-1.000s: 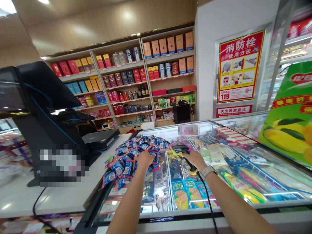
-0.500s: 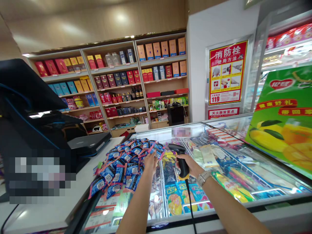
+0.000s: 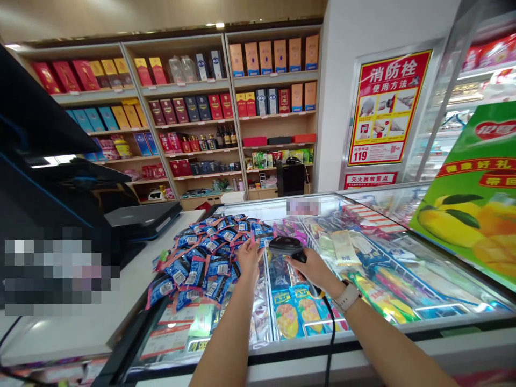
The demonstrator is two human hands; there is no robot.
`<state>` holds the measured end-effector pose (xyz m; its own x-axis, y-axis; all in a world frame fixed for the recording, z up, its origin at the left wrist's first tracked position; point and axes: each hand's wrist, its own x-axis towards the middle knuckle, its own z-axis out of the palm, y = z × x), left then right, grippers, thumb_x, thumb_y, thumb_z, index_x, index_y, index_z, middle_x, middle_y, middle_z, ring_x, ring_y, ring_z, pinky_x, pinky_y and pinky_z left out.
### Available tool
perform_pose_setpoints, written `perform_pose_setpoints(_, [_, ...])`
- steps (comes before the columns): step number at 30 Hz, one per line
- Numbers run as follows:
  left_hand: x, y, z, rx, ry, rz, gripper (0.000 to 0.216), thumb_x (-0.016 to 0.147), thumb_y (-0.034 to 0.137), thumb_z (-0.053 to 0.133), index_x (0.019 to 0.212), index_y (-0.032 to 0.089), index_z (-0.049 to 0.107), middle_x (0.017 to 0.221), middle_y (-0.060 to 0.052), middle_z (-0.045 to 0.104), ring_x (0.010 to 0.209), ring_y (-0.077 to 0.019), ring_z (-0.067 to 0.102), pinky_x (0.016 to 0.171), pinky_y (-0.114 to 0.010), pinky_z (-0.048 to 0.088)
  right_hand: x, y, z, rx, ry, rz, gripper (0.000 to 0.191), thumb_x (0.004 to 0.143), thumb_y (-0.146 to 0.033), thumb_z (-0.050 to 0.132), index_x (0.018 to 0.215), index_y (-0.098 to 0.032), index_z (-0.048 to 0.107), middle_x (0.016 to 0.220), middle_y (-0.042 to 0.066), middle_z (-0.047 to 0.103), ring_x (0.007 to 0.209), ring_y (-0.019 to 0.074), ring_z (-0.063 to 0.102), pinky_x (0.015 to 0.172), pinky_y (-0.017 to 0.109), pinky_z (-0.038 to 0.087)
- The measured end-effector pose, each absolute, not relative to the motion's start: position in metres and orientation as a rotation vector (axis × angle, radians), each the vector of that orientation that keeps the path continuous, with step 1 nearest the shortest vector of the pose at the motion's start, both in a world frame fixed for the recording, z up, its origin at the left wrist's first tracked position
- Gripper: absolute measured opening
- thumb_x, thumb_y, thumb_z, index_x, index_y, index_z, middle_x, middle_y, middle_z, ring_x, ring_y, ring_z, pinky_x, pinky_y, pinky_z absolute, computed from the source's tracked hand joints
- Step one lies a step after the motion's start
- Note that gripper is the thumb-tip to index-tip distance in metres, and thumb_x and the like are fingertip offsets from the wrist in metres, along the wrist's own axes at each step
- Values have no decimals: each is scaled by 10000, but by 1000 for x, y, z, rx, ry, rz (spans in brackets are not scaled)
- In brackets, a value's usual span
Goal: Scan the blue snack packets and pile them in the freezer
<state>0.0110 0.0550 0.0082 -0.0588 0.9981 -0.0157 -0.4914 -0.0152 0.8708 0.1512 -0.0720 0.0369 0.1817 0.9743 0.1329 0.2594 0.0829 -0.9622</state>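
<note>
Atop freezer [image 3: 365, 337]: L fingers [image 3: 252, 246] splayed on packets [image 3: 201, 263], R fingers [image 3: 303, 264] grip scanner [image 3: 284, 245].

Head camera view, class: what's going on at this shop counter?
A person stands at a glass-topped freezer. Their right hand grips a barcode scanner, its cord trailing down. Their left hand touches the edge of a heap of small blue packets piled on the glass. A till screen stands at the left.

Packet heap [image 3: 205, 258] blocks the freezer lid [image 3: 403, 274] leftward; its right glass lies open
</note>
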Motion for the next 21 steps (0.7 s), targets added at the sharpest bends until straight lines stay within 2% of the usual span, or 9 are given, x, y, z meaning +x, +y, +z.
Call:
perform_pose_setpoints(9, [14, 63, -5, 813, 867, 1532, 437, 437, 420, 893, 587, 157, 577, 531, 74, 495, 569, -88, 557, 738, -347, 597, 148, -76, 43, -1525, -1286, 758, 273, 767, -337, 636, 564, -224, 493, 378, -25, 509, 330, 132, 458, 413, 261, 374])
perform_pose_setpoints(17, [13, 58, -2, 868, 911, 1514, 389, 522, 415, 849, 580, 175, 549, 546, 63, 503, 579, -100, 580, 759, -352, 591, 150, -74, 40, -1497, -1257, 789, 258, 759, -331, 637, 569, -217, 504, 383, -24, 511, 332, 129, 453, 404, 260, 352])
perform_pose_setpoints(21, [25, 55, 0, 957, 936, 1445, 365, 540, 389, 831, 575, 181, 533, 519, 80, 443, 556, -100, 553, 742, -363, 599, 163, -70, 37, -1248, -920, 909, 258, 702, -374, 703, 631, -200, 526, 447, -29, 531, 345, 114, 453, 381, 245, 342])
